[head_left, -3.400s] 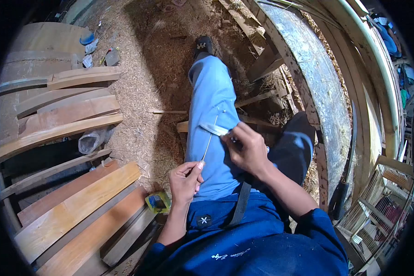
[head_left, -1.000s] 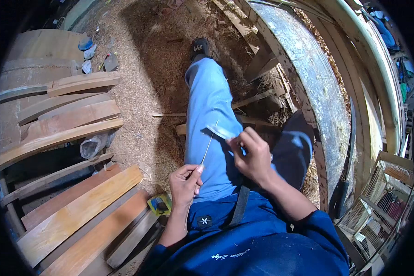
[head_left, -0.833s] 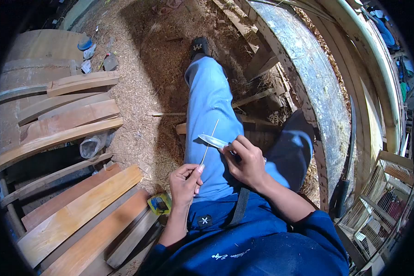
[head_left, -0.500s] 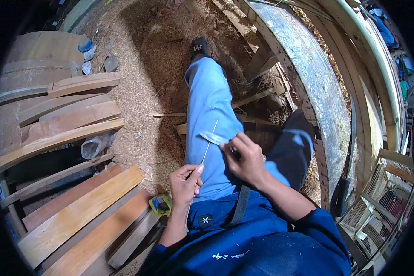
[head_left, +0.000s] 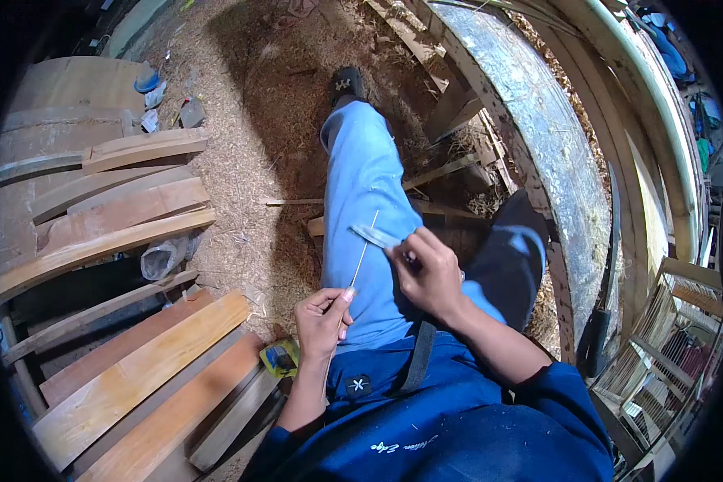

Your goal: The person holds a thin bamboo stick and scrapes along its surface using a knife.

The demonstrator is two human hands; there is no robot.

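Between thumb and fingertips, my left hand (head_left: 322,323) pinches a thin stick (head_left: 365,255) that slants up over my thigh; its lower part seems to run back along my forearm. My right hand (head_left: 428,273) is closed around a knife, whose handle is mostly hidden in the palm. The pale knife blade (head_left: 371,235) points left and lies across the stick near its upper end. Both hands are held above my light blue trouser leg (head_left: 360,173).
Wooden boards (head_left: 145,361) lie stacked at left beside a plastic bag (head_left: 165,259) and a yellow packet (head_left: 280,357). A long saw-like tool with a dark handle (head_left: 596,341) rests against the worn bench plank (head_left: 538,104) at right. Wood shavings (head_left: 233,177) cover the floor.
The blade has turned slightly and sits a little differently against the stick. Both hands keep nearly the same place and the same hold.
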